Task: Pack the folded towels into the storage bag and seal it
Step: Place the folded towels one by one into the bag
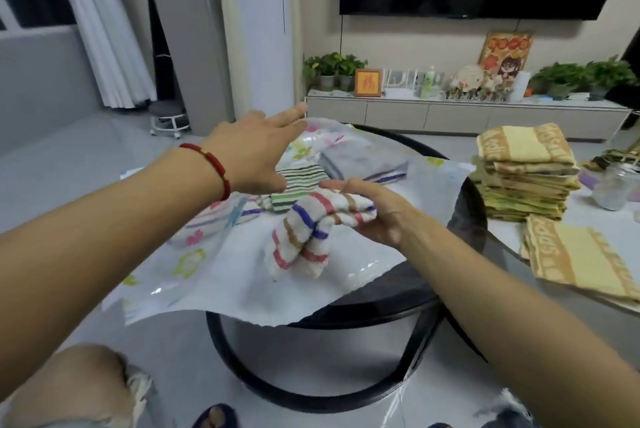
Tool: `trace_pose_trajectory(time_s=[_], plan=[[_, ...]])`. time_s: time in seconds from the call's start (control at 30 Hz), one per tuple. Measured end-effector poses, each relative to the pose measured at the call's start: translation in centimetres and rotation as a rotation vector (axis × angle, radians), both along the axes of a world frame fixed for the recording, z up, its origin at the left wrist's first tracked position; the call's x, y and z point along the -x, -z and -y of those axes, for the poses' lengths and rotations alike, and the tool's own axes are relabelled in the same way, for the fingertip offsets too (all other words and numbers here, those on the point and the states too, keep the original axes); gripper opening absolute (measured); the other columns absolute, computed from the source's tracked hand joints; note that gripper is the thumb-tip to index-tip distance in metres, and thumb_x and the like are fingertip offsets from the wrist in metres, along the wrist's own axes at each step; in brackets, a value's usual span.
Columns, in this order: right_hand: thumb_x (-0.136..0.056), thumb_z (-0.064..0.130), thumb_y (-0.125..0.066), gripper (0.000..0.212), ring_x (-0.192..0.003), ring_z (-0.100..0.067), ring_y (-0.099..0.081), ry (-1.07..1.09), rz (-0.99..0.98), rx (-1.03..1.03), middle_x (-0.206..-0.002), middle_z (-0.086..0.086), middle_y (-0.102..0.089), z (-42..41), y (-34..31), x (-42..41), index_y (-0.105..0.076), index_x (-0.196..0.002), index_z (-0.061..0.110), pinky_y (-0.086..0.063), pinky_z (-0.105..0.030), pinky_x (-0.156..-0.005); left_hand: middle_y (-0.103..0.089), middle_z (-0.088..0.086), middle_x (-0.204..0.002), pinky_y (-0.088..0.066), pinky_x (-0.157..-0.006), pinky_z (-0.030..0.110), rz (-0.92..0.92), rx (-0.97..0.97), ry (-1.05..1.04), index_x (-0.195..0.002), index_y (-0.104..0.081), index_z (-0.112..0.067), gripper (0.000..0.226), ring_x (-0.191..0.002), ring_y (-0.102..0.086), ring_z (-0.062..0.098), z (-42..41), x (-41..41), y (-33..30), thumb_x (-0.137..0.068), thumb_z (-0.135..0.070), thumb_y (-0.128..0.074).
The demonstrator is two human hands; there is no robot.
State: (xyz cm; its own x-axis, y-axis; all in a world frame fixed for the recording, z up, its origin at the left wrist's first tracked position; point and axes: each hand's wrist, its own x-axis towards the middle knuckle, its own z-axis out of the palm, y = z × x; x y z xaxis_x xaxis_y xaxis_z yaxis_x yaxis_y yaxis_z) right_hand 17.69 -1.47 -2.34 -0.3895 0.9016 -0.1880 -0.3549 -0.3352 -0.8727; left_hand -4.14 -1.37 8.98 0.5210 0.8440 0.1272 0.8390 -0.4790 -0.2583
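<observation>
A clear storage bag [242, 292] printed with flowers lies spread over a round black table [464, 216]. Inside or on it I see a grey folded towel [360, 162] and a green-striped towel [298, 181]. My right hand [377, 216] grips a folded white towel with red, blue and brown stripes [311, 230], held just above the bag's near half. My left hand [256, 147] is stretched forward over the bag's far left part, fingers apart, holding nothing. Whether it touches the bag's top layer I cannot tell.
A stack of yellow-brown folded towels [523, 171] stands on the white table to the right, with one more yellow towel [581, 254] lying flat in front of it. A glass jar [616, 185] sits beside the stack. My knee [79, 389] is at the lower left.
</observation>
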Motion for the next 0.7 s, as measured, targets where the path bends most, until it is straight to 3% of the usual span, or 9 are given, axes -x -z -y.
trace_pose_trajectory(time_s=[0.13, 0.2, 0.27, 0.37, 0.43, 0.5, 0.6, 0.7], plan=[[-0.103, 0.008, -0.054, 0.026, -0.091, -0.023, -0.072, 0.18, -0.178, -0.02, -0.11, -0.016, -0.072, -6.0, 0.4, 6.2, -0.065, -0.126, 0.003, -0.061, -0.033, -0.082, 0.005, -0.016, -0.164, -0.05, -0.093, 0.056, 0.0, -0.04, 0.022, -0.152, -0.016, -0.028, 0.081, -0.13, -0.039, 0.031, -0.5, -0.1, -0.5, -0.082, -0.048, -0.051], [-0.099, -0.005, -0.048, 0.042, -0.09, -0.023, -0.069, 0.404, -0.36, -0.019, -0.114, -0.016, -0.068, -9.0, 0.6, 8.4, -0.06, -0.134, 0.016, -0.06, -0.031, -0.07, 0.004, -0.018, -0.163, -0.052, -0.088, 0.055, 0.004, -0.081, 0.027, -0.152, -0.018, -0.029, 0.079, -0.129, -0.039, 0.028, -0.7, 0.0, -0.7, -0.084, -0.041, -0.056], [-0.095, -0.014, -0.046, 0.059, -0.093, -0.026, -0.067, 0.545, -0.449, -0.007, -0.124, -0.02, -0.066, -11.4, 1.9, 9.7, -0.056, -0.139, 0.024, -0.059, -0.033, -0.071, 0.005, -0.021, -0.163, -0.052, -0.089, 0.055, 0.016, -0.09, 0.032, -0.152, -0.017, -0.029, 0.079, -0.131, -0.038, 0.027, -0.9, 0.1, -0.9, -0.085, -0.041, -0.057], [-0.095, -0.015, -0.049, 0.059, -0.104, -0.036, -0.067, 0.525, -0.136, 0.023, -0.129, -0.028, -0.063, -12.7, 5.6, 10.8, -0.052, -0.144, 0.018, -0.059, -0.047, -0.091, 0.009, -0.023, -0.162, -0.049, -0.096, 0.054, 0.025, -0.08, 0.046, -0.153, -0.013, -0.03, 0.082, -0.135, -0.035, 0.025, -1.1, 0.3, -1.1, -0.086, -0.047, -0.056], [-0.093, -0.014, -0.055, 0.053, -0.097, -0.033, -0.071, 0.511, 0.099, 0.05, -0.113, -0.021, -0.069, -13.1, 7.6, 11.0, -0.058, -0.139, 0.014, -0.06, -0.047, -0.096, 0.01, -0.024, -0.161, -0.049, -0.096, 0.054, 0.026, -0.082, 0.047, -0.154, -0.012, -0.031, 0.082, -0.137, -0.033, 0.023, -1.2, 0.2, -0.9, -0.085, -0.044, -0.055], [-0.091, -0.01, -0.059, 0.047, -0.081, -0.025, -0.072, 0.495, 0.182, 0.035, -0.092, -0.01, -0.072, -13.2, 8.3, 10.6, -0.063, -0.133, 0.011, -0.062, -0.046, -0.094, 0.009, -0.023, -0.162, -0.047, -0.098, 0.054, 0.032, -0.072, 0.048, -0.154, -0.012, -0.031, 0.082, -0.138, -0.032, 0.023, -1.1, 0.2, -0.7, -0.085, -0.042, -0.055], [-0.088, -0.008, -0.052, 0.038, -0.069, -0.022, -0.072, 0.521, 0.219, 0.02, -0.071, -0.007, -0.076, -13.1, 8.0, 9.4, -0.07, -0.115, 0.011, -0.063, -0.042, -0.091, 0.008, -0.022, -0.162, -0.047, -0.099, 0.053, 0.031, -0.058, 0.04, -0.154, -0.013, -0.031, 0.08, -0.136, -0.034, 0.024, -1.0, 0.1, -0.6, -0.086, -0.042, -0.054], [-0.088, -0.004, -0.049, 0.032, -0.065, -0.022, -0.071, 0.502, 0.255, 0.01, -0.087, -0.014, -0.075, -12.6, 7.4, 8.0, -0.073, -0.099, 0.014, -0.066, -0.036, -0.077, 0.006, -0.021, -0.163, -0.048, -0.099, 0.054, 0.035, -0.051, 0.019, -0.154, -0.013, -0.031, 0.081, -0.135, -0.036, 0.024, -0.7, -0.1, -0.4, -0.085, -0.041, -0.054]])
